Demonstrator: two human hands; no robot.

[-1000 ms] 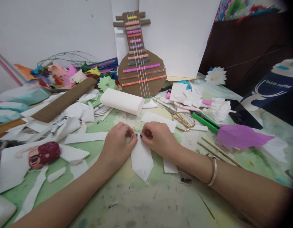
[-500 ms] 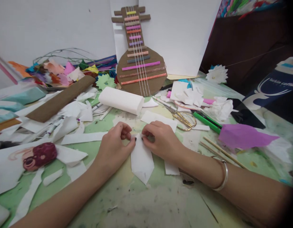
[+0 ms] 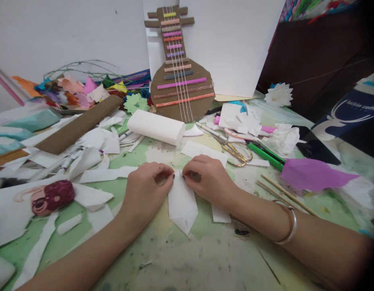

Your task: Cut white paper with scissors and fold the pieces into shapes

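A strip of white paper (image 3: 182,204) lies on the green table, its near end folded to a point. My left hand (image 3: 150,186) pinches its far left corner between thumb and fingertips. On the far right corner, my right hand (image 3: 206,178) pinches the same strip, with a silver bangle (image 3: 291,230) on that wrist. The two thumbs, dark-nailed, are close together, and the strip's far edge is partly hidden by the fingers. Beyond the hands lie a white paper roll (image 3: 156,127) and a flat white paper piece (image 3: 203,151).
A brown cardboard lute (image 3: 183,89) with strings leans at the back. Gold-handled scissors (image 3: 239,154), a green cutter (image 3: 267,155), thin sticks (image 3: 288,196) and purple paper (image 3: 314,173) lie to the right. Paper scraps, a brown cardboard strip (image 3: 80,125) and a maroon pouch (image 3: 55,197) lie left.
My left hand's fingers have come down from a raised curl to meet the thumb at the paper's corner. The right hand stays pinched; the view has shifted slightly.
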